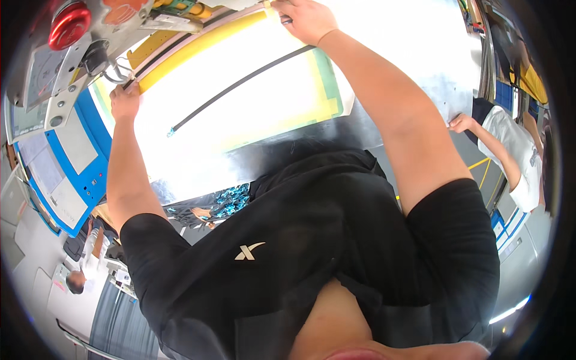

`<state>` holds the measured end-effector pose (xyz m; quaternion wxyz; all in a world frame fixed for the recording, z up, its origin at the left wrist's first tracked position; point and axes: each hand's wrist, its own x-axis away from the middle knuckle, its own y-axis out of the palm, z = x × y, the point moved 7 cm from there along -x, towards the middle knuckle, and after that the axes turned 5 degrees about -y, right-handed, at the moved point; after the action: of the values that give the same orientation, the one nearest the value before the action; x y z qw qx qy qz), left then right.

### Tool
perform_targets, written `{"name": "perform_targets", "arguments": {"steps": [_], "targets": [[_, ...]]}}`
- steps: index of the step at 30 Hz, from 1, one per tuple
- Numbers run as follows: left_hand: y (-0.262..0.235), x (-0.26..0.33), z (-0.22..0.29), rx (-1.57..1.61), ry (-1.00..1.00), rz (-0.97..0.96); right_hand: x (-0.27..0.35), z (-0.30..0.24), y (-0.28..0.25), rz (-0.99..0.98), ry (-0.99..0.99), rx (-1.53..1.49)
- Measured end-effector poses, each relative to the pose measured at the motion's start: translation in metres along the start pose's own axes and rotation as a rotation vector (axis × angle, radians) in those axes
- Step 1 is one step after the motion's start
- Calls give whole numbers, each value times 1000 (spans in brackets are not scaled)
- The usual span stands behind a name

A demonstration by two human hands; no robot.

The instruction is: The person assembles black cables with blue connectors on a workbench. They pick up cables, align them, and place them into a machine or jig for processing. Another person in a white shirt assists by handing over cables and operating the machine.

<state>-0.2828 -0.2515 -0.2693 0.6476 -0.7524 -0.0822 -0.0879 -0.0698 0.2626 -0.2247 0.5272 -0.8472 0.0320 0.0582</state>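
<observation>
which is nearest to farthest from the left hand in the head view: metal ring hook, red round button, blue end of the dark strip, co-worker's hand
From the left hand:
1. Metal ring hook, just above it.
2. Blue end of the dark strip, to its right.
3. Red round button, upper left corner.
4. Co-worker's hand, far right.

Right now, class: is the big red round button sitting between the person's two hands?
No. The red button sits at the upper left, outside the left hand, not toward the right hand.

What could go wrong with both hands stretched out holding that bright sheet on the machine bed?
1. The left hand grips the corner of the glaring white, yellow-edged sheet right beside metal hooks and brackets; fingers could get pinched.
2. The thin black strip lying across the sheet might slide off.
3. A co-worker's hand rests at the bed edge nearby.
</observation>
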Motion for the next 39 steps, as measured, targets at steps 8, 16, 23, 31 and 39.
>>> {"name": "perform_targets", "arguments": {"steps": [8,16,23,31,39], "targets": [[3,-38,-34,388,95,-66,-3,4,3,-15,-40,-37],[-40,-21,-19,235,73,-57,2,6,-2,-66,16,-9],[-67,145,-60,669,-22,-165,7,0,-13,-77,144,-22],[-9,297,-80,908,-156,-350,20,-3,5,25,166,-180],[37,382,-96,1079,-301,-417,9,-46,3,77,-71,-152]]}}
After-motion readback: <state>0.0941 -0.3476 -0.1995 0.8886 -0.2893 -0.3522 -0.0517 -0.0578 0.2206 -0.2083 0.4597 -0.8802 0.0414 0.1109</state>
